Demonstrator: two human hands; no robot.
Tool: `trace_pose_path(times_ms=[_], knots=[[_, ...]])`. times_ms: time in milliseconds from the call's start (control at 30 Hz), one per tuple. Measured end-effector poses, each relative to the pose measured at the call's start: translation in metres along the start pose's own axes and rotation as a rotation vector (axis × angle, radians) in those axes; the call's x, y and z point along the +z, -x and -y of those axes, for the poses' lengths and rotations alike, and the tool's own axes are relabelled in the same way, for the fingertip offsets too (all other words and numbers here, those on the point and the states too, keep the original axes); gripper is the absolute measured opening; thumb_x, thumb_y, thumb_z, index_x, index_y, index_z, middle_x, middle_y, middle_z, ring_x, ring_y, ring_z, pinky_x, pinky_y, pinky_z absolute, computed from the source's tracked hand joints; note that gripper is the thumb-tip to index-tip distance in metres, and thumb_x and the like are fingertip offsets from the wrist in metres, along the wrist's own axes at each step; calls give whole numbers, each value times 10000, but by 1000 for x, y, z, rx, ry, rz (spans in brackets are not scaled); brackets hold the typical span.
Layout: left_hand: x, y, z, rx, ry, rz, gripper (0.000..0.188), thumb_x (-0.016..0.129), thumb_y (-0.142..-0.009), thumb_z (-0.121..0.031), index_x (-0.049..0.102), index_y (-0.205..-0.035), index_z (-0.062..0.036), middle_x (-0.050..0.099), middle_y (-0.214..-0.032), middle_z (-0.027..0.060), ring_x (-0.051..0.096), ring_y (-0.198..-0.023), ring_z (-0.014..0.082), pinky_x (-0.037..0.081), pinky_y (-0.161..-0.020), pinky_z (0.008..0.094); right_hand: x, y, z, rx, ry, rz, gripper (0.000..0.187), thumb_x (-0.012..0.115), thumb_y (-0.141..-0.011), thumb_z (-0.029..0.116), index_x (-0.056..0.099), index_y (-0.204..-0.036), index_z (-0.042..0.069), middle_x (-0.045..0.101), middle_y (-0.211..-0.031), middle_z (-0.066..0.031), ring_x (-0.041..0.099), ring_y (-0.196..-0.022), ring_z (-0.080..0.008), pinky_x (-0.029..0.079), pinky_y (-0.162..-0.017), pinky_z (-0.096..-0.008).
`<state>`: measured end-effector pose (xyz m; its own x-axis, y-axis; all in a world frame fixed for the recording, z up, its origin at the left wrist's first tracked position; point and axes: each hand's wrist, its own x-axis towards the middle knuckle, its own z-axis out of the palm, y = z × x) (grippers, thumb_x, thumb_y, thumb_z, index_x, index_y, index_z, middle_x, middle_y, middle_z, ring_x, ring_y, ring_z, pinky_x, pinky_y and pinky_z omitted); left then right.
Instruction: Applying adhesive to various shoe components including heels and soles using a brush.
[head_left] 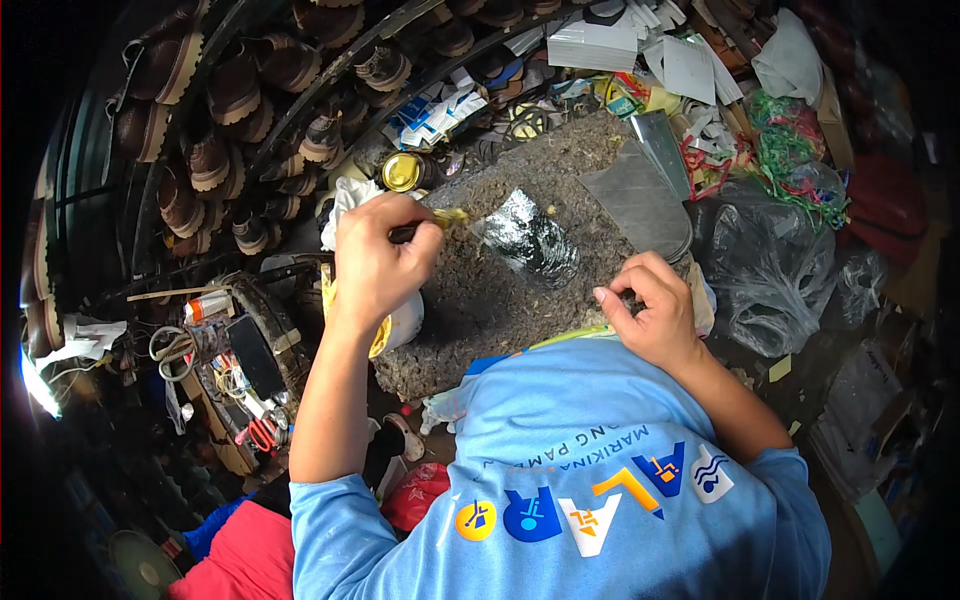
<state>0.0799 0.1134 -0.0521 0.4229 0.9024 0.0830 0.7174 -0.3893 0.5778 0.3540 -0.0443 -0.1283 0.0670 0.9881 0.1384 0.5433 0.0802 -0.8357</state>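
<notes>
Your blue T-shirt fills lower centre; a glossy black sheet lies mid-frame, presumably for easy reach. Your left grip seemingly pinches a yellowish applicator; your right grip curls, contents unclear.

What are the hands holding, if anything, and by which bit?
The left hand seems to hold something with a yellowish tip; the grip is hidden. The right hand shows nothing held.

Dark shelves of brown shoes line the upper left, above bright light at the edge.
</notes>
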Motion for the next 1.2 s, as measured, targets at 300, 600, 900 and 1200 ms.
trace_pose_path(times_ms=[300, 600, 900, 1200], knots=[[3, 7, -12, 15, 84, 116, 115, 677, -757, -98, 724, -769, 6, 695, -743, 161, 698, -702, 326, 558, -680, 395, 1, -2, -1, -3, 13, 15, 219, 822, -810, 139, 630, -793, 37, 616, -851, -120, 637, -741, -319, 502, -650, -406], [32, -2, -30, 73, 139, -22, 108, 685, -773, -102, 713, -792, 0, 678, -737, 158, 677, -650, 323, 543, -643, 399, -11, -5, 15, 231, -155, 218, 387, 832, -830, 178, 682, -1149, 20, 672, -1116, -119, 661, -909, -243, 544, -745, -355], [21, 14, -19, -134, 226, -38, 122, 675, -803, -86, 739, -811, 18, 699, -736, 172, 706, -682, 295, 552, -663, 363, -14, -20, 24, 832, -1088, 206, 684, 724, -912, 82, 420, -1504, -76, 570, -1418, -179, 592, -1212, -208, 511, -947, -330], [38, 79, -64, 100, 234, 51, 50, 717, -766, -46, 690, -798, -18, 598, -658, 137, 614, -555, 325, 512, -522, 409, -15, -36, 22, 1005, -1115, 148, 608, 687, -937, 73, 447, -1467, -101, 632, -1346, -184, 676, -1099, -198, 551, -868, -312]])
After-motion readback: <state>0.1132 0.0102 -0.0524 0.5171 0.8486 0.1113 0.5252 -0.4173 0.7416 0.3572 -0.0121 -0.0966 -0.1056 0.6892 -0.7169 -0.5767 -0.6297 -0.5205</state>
